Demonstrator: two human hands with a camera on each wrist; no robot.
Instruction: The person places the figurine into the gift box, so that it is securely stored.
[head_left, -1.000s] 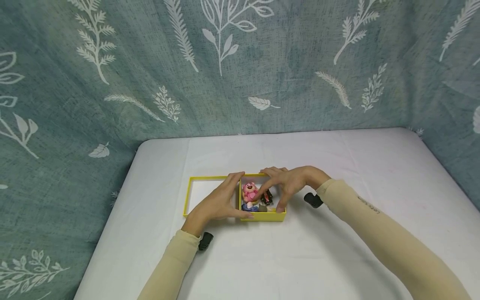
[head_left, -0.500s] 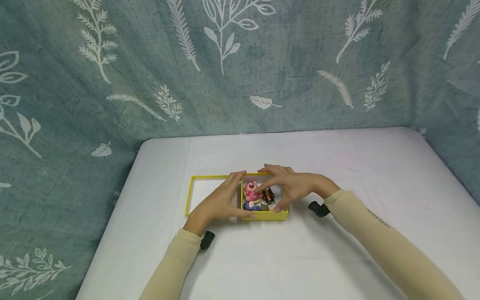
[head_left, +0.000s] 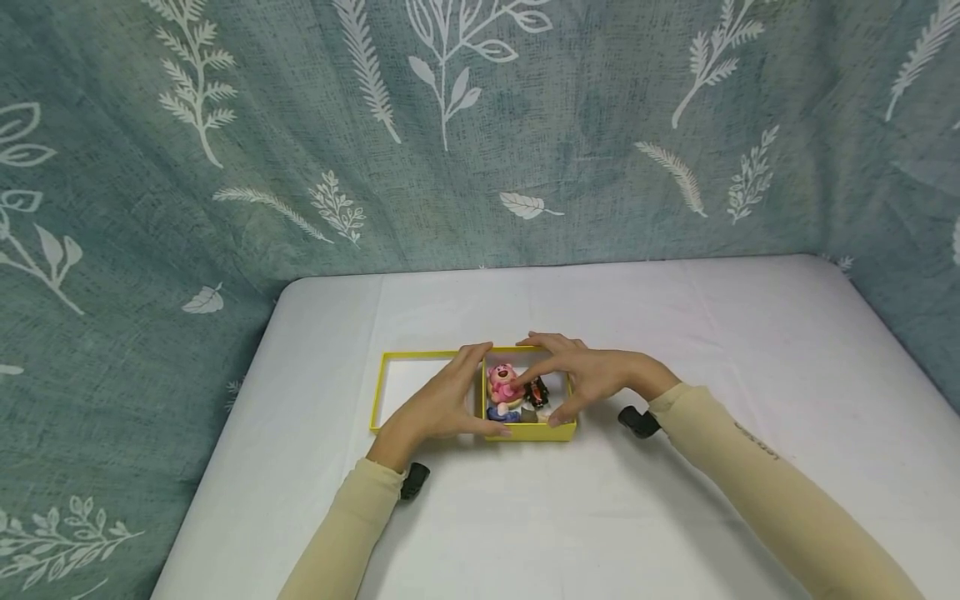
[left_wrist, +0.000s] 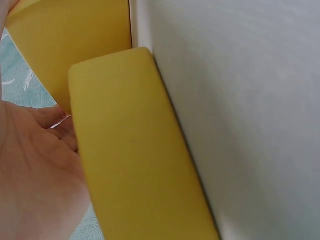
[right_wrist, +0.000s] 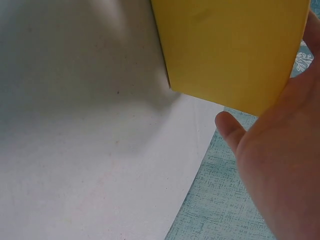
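Note:
A yellow box [head_left: 528,432] with a pale inside stands open on the table. My left hand [head_left: 438,407] grips its left end, thumb at the front wall and fingers at the back rim. Across the right end spans my right hand [head_left: 592,372], thumb at the front rim, some fingers at the back. Its index finger reaches inside, right at a pink bear figure [head_left: 500,375]. Beside the bear lie a black figure with orange-red [head_left: 537,393] and a blue figure [head_left: 501,413]. The box's yellow outer wall [right_wrist: 230,55] fills the top of the right wrist view.
Left of the box lies a shallow yellow-rimmed lid [head_left: 408,379], white inside, partly behind the left hand; its yellow side [left_wrist: 130,145] shows large in the left wrist view. A white cloth covers the table [head_left: 660,300]. Behind it hangs a green leaf-patterned curtain [head_left: 450,208].
The right hand has shifted slightly to the right, its thumb now lying at the box's front rim. The left hand keeps its hold, and the figures stay in place.

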